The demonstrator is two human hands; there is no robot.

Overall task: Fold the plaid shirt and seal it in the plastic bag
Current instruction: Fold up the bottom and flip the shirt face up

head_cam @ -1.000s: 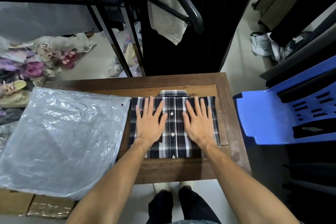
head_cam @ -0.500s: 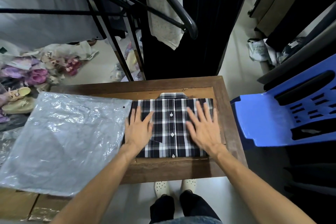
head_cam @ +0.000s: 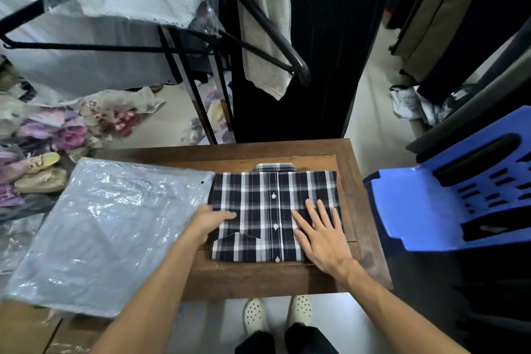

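Gripping the left edge of the folded plaid shirt (head_cam: 273, 213), the left hand (head_cam: 208, 221) has its thumb lying on top of the cloth while its fingers appear tucked under the edge, though they are hidden. Just to the left of that hold, the plastic bag (head_cam: 115, 233) lies flat, its near edge touching the shirt's side and the rest hanging off the wooden table (head_cam: 356, 181). To the right of the hold, past the button placket, the right hand (head_cam: 321, 234) rests flat with fingers spread on the shirt's right half, holding nothing. The shirt looks fully folded, collar away from the person, so bagging seems to be next. Lifting well would mean supporting both sides evenly so the fold does not sag open. Which edge of the bag is its mouth cannot be told. Further right stands a blue plastic chair (head_cam: 416, 210), well apart.
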